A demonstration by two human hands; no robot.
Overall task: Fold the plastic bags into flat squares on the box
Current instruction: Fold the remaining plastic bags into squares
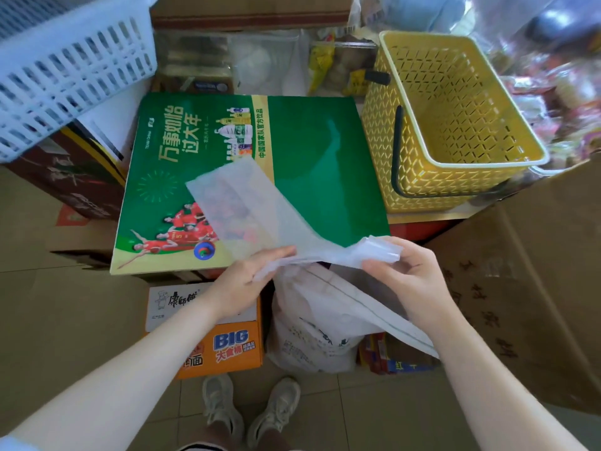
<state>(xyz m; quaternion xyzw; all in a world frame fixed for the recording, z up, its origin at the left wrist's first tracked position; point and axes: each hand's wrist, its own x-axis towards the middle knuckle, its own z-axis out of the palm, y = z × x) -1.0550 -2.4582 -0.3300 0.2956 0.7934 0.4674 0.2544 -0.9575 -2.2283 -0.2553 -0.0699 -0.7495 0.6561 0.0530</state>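
Thin translucent plastic bag (247, 203) (slightly crinkled) on a glossy printed cardboard box (318, 164).

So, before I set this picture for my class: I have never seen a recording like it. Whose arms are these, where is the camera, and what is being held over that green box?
The camera sits on a person's head, looking down, so the two bare arms are their own. No machine is involved. Both hands hold one thin translucent plastic bag, partly spread on the green box. The left hand holds its near edge; the right hand pinches a bunched end. A yellow basket stands to the right, a white basket at upper left.
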